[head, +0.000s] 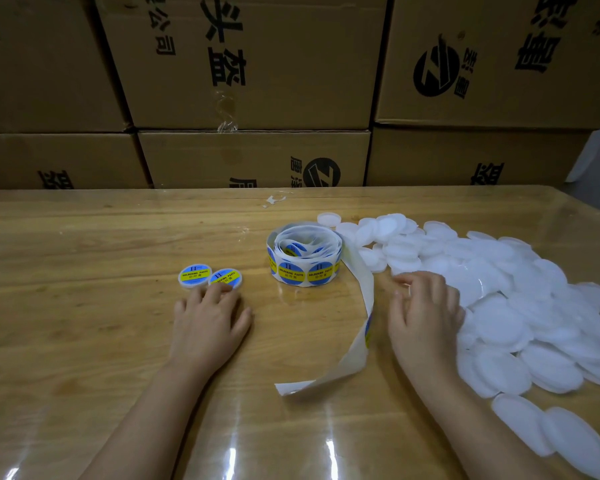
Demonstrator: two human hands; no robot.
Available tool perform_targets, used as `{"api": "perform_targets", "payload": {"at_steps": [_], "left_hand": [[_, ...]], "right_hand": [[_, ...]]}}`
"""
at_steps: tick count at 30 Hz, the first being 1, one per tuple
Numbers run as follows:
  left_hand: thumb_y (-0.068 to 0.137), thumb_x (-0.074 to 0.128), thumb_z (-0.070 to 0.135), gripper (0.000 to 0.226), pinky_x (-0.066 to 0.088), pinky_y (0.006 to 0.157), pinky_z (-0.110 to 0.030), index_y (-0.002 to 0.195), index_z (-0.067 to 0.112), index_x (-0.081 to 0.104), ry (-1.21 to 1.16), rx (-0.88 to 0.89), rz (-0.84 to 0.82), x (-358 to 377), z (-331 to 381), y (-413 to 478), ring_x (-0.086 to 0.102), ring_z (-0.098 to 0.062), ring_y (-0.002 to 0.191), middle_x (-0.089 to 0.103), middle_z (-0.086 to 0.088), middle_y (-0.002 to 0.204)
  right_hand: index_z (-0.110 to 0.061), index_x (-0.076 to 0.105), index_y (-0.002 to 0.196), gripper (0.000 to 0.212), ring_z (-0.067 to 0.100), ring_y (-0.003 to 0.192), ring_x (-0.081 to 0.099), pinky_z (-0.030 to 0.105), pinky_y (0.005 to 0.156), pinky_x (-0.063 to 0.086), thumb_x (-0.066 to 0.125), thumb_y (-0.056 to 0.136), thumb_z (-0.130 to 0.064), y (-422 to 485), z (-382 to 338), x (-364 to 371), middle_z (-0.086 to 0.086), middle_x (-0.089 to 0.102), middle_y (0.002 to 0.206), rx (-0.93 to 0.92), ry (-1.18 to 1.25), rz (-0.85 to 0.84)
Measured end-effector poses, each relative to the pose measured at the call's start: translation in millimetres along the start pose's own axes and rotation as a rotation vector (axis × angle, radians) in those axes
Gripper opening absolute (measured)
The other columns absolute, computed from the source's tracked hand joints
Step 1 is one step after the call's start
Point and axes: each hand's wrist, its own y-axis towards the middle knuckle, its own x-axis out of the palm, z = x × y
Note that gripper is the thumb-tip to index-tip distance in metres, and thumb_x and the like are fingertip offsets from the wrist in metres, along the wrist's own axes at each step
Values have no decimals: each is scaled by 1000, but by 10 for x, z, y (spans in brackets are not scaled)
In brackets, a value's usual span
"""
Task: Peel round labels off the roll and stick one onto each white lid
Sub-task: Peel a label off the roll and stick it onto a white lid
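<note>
A loose roll of round blue-and-yellow labels (303,255) stands at the table's middle. Its white backing strip (362,327) trails toward me, one label still on it. Two labelled lids (194,276) (225,278) lie side by side left of the roll. My left hand (208,323) lies flat on the table, fingertips touching the nearer labelled lid. My right hand (425,311) reaches with loosely bent fingers into the edge of a big pile of plain white lids (506,299) on the right; I cannot see whether it holds one.
Stacked cardboard boxes (253,98) form a wall along the table's far edge. The wooden table (84,306) has a glossy clear cover. Small white paper scraps (274,199) lie near the far edge.
</note>
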Motion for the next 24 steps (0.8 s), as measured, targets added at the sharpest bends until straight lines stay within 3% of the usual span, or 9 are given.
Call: {"api": "perform_targets", "payload": {"at_steps": [3,6,8,10,12,15,19,22,24], "left_hand": [[92,43,49,35,34,83,-36,113,29,63,-1,-9,2,5,-1,3,45,-22,114,53,9,127],[93,49,41,28,35,80,-36,105,24,68,-84,0,38,-13,72,-8,48,-26,109,56,8,125],[94,52,32,24,36,80,-35,101,18,69,-341,-8,78,-60,229,-30,51,-26,103,61,4,113],[94,54,30,21,39,77,-32,91,15,69,-710,-1,75,-155,469,-86,54,-21,89,61,3,93],[87,54,46,25,43,74,-27,87,24,67,-948,48,-56,-277,729,-198,54,-8,78,59,11,88],[74,56,60,34,44,73,-15,96,34,64,-1008,230,-288,-302,993,-393,56,-1,80,57,16,96],[73,68,36,34,41,72,-10,107,33,61,-1023,295,-352,-266,985,-435,56,0,79,57,11,95],[73,68,15,41,42,68,-15,108,33,59,-1235,142,-406,-252,902,-374,51,-3,69,57,9,83],[78,70,1,47,44,69,-20,113,30,57,-1357,56,-422,-237,862,-328,52,-7,69,58,4,84]], "right_hand": [[-13,65,106,25,32,107,49,44,86,30,60,83,-5,59,179,-27,9,58,113,9,-324,-77],[-18,61,117,33,28,114,46,45,95,24,58,86,-8,83,291,-15,5,58,118,38,-447,-137],[-22,60,119,34,25,108,48,43,93,23,57,87,-9,98,323,0,2,60,111,42,-482,-149],[-19,66,107,30,27,98,53,41,88,22,63,82,-3,102,336,18,3,62,97,13,-441,-111],[-15,70,93,26,30,88,56,41,86,23,68,75,3,96,339,30,5,62,86,-38,-388,-54],[-14,70,87,27,31,78,58,41,84,25,72,69,6,93,339,37,5,62,80,-127,-327,54],[-12,69,95,25,28,80,58,39,80,36,65,79,6,114,271,51,6,61,88,-143,-4,132],[-12,62,104,19,16,89,57,10,77,40,53,92,1,116,208,42,5,56,101,54,518,-21],[-16,59,104,18,10,90,58,5,73,40,51,94,-3,120,192,21,2,60,103,157,684,-52]]}}
